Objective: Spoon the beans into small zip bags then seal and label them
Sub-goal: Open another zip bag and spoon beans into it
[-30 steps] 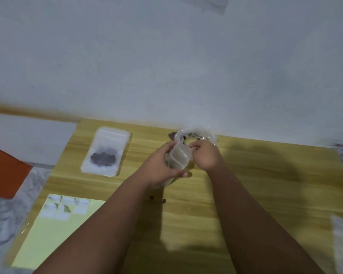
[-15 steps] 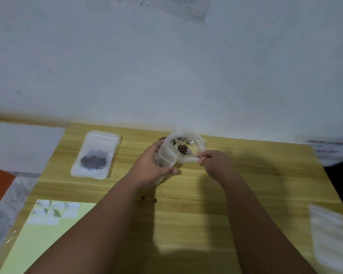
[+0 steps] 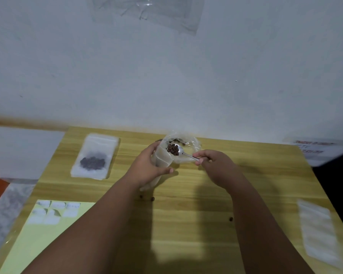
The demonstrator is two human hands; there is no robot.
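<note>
Over the table (image 3: 186, 224), left hand (image 3: 147, 167) grips a zip bag (image 3: 162, 159) (upright), right hand (image 3: 216, 165) pinches a loaded spoon (image 3: 181, 151).

I'm looking into a plain indoor room, a home or a small packing corner, I can't tell which. A small wood-grain tabletop (image 3: 186, 224) stands against a bare white wall (image 3: 166, 76), with speckled stone floor (image 3: 6, 210) beside it. A label sheet (image 3: 48, 234) and zip bags (image 3: 94, 157) lie on top.
</note>
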